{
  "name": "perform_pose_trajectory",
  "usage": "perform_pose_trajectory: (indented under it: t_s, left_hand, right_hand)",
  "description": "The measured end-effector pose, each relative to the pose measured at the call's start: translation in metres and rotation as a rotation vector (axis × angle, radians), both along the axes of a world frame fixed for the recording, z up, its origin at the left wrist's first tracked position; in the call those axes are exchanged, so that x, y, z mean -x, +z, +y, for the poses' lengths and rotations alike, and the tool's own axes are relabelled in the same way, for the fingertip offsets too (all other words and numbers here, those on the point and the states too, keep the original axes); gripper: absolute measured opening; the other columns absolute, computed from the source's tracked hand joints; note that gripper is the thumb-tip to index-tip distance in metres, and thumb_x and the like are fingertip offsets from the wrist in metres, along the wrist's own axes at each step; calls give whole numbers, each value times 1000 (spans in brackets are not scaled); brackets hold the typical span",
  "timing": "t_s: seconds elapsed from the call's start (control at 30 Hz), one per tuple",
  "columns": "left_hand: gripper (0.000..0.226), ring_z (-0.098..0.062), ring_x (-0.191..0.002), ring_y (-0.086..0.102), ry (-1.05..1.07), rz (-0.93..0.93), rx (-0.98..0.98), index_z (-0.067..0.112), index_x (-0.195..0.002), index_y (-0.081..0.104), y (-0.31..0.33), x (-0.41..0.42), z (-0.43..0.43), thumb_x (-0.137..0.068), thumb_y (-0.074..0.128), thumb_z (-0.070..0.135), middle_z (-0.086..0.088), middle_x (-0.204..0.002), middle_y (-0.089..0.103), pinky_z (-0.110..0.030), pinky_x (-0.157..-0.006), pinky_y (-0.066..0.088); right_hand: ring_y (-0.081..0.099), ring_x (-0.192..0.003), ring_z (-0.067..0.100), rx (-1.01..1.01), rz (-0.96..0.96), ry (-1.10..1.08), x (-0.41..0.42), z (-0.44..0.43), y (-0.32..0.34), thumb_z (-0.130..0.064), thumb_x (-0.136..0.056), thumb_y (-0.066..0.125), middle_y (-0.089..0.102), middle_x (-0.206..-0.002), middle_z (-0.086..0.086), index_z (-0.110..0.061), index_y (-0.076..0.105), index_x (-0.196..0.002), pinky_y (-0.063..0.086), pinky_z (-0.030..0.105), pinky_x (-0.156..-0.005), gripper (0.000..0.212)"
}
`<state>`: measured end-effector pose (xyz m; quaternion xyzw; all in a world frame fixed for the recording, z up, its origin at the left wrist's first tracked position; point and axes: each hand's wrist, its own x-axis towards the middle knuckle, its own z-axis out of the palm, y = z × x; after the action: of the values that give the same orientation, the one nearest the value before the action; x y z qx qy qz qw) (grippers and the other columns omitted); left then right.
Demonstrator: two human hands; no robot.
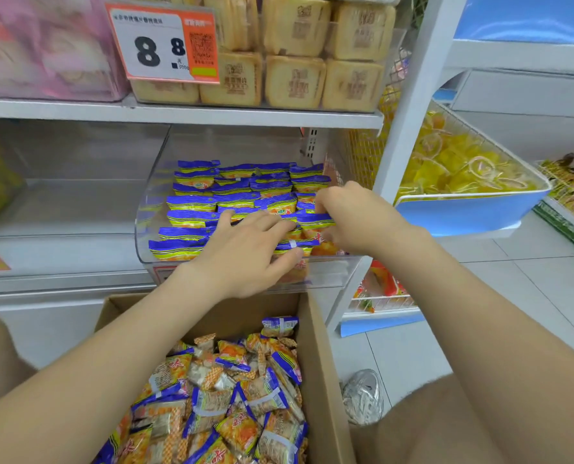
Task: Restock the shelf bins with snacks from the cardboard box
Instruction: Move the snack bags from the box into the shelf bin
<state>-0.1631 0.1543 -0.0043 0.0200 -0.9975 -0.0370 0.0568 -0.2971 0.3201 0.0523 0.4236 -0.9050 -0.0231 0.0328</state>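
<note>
Blue-and-orange foil snack packets (195,202) stand in tidy overlapping rows inside a clear plastic shelf bin (145,209) on the middle white metal shelf. At the bin's front right corner, the right hand (349,219) has its fingers curled, pinching 1 blue-edged packet (314,222) by its top seam among the rows. Just beside it, the left hand (245,252) lies palm down with its fingers nearly straight and spread, pressing on the front packets.

Directly below the bin sits an open brown cardboard box (322,363), with more of the same packets (232,396) heaped loosely inside.

On the shelf above, tan square biscuit packs (295,78) fill another clear bin behind an orange-and-white price tag (161,41) reading 8.8. To the right, a blue tray (470,212) holds yellow wrapped sweets.
</note>
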Motion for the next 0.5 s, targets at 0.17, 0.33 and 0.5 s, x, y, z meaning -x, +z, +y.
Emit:
perform_pose_trajectory:
  t_s: [0.17, 0.33, 0.5]
  left_hand:
    - [74, -19, -160, 15, 25, 6, 18, 38, -162, 29, -6, -3, 1, -100, 7, 73, 7, -169, 31, -61, -125, 11]
    - [77, -25, -162, 8, 38, -54, -23, 42, -164, 18, -8, -2, -2, -97, 3, 76, 7, -174, 18, -62, -125, 9]
    - [74, -25, -159, 20, 19, 32, -51, 38, -161, 30, -11, -3, -6, -100, 14, 77, 4, -169, 29, -56, -128, 15]
  right_hand:
    - [62, -100, 28, -205, 194, 43, -1, -15, -9, -24, -91, 73, 43, -85, -1, -24, 46, -97, 28, 37, -81, 27]
    - [57, -92, 31, -186, 318, -10, 11, -24, -13, -19, -90, 75, 47, -76, -1, -22, 52, -84, 33, 43, -90, 24]
    - [49, -80, 27, -230, 228, 57, 17, -21, -17, -25, -92, 74, 47, -72, -3, -22, 49, -79, 30, 38, -79, 28]
